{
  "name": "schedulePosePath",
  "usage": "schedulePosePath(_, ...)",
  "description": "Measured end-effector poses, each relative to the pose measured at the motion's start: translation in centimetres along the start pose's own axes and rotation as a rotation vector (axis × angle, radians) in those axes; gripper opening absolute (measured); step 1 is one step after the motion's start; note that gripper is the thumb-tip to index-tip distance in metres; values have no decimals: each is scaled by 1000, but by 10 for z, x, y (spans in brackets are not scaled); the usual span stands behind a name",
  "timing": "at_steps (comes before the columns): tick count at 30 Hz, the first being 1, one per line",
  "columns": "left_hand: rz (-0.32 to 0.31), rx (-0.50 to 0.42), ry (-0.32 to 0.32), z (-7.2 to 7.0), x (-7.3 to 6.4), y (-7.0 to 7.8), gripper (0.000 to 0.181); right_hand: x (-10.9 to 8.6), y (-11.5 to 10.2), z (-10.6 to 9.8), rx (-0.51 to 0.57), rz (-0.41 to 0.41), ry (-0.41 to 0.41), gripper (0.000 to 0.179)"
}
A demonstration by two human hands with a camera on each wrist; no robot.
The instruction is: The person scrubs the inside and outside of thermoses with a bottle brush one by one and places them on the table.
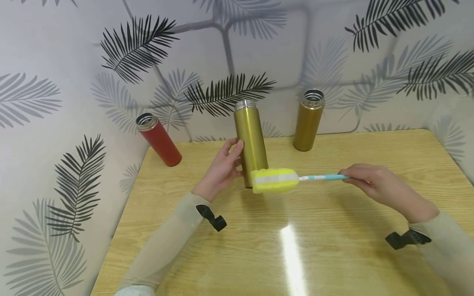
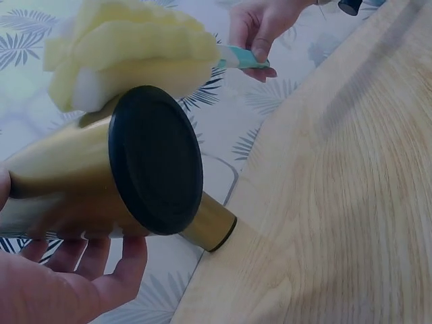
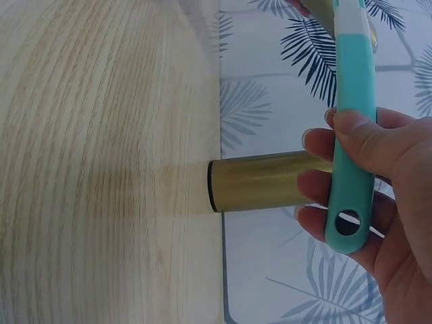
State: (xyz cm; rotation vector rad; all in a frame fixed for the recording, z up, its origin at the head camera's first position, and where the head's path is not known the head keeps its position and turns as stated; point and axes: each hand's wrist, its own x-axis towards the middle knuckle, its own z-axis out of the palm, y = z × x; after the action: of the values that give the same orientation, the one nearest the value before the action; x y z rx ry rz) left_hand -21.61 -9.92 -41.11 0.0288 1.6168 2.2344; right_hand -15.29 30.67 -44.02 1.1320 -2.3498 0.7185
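Right fingers (image 3: 314,187) pinch my brush (image 1: 275,180); left fingers (image 2: 129,270) hold the gold bottle (image 1: 253,137) before the surface's back edge (image 1: 370,138). I'm probably scrubbing; next needs steady holding.

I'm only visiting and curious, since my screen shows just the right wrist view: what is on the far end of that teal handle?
Observer: A yellow and white sponge head; the head view shows it whole.
Visitor: Oh! And the gold bottle partly behind the right hand, is its top covered? I can't see that end.
Observer: No, the head view shows its mouth open, with no lid on.
Visitor: Is there any bottle I'm missing altogether?
Observer: Yes, a red bottle near the far left corner of the table.
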Motion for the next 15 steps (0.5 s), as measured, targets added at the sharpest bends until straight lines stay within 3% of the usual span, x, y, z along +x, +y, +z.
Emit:
schedulePosePath(6,2,-5,-51,-1,0,-7,23,3,4,-3,6,21,48,58)
schedulePosePath(15,5,17,-233,3,-4,-18,20,9,8,-14,-15,85,58,57)
